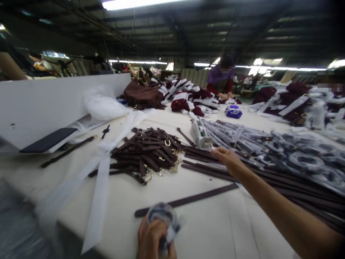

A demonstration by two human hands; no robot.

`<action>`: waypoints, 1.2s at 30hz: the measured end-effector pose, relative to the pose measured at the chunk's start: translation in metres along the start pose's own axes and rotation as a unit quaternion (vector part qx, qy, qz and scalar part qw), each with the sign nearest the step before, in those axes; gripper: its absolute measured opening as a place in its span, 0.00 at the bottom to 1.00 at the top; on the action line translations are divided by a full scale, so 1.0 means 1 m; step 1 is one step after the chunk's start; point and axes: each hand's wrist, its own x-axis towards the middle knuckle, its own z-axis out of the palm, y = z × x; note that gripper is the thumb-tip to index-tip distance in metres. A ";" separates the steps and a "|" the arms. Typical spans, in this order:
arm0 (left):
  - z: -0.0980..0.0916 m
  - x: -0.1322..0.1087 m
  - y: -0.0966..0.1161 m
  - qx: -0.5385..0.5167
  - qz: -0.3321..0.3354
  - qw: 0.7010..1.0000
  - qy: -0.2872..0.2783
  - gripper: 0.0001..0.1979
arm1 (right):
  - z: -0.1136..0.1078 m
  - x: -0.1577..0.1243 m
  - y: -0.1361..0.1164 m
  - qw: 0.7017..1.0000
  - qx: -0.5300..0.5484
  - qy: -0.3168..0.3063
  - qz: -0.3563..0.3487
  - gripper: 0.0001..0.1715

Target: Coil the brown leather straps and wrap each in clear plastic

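My left hand point(153, 235) is closed around a coiled strap wrapped in clear plastic point(161, 210), low at the front of the table; it is slightly blurred. Farther out, my right hand point(226, 158) reaches to the front of a grey tape dispenser point(198, 133), its fingertips pinched on a pale end of tape point(212, 148). Just beyond the coil, one dark brown strap point(199, 196) lies flat across the table. A heap of short brown straps with gold clasps point(151, 151) sits left of the dispenser.
Plastic-wrapped straps point(269, 147) pile up at the right, beside long bare brown straps point(285, 180). White foam strips point(101, 194) hang over the left edge. A brown bag point(142, 93) and a purple packet point(233, 111) lie farther back. Across the table stands a co-worker point(221, 77).
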 end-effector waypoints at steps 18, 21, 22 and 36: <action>-0.014 0.000 0.039 0.001 0.053 0.997 0.052 0.20 | 0.066 -0.188 0.006 0.937 0.067 -0.342 -0.036 0.20; -0.017 0.001 0.043 -0.003 0.069 0.996 0.049 0.19 | 0.064 -0.194 0.005 0.943 0.055 -0.328 -0.032 0.20; -0.019 0.001 0.044 -0.004 0.073 0.996 0.046 0.18 | 0.064 -0.195 0.004 0.945 0.051 -0.323 -0.028 0.20; -0.016 0.001 0.047 -0.016 0.053 0.998 0.037 0.15 | 0.061 -0.201 0.004 0.948 0.075 -0.308 -0.040 0.18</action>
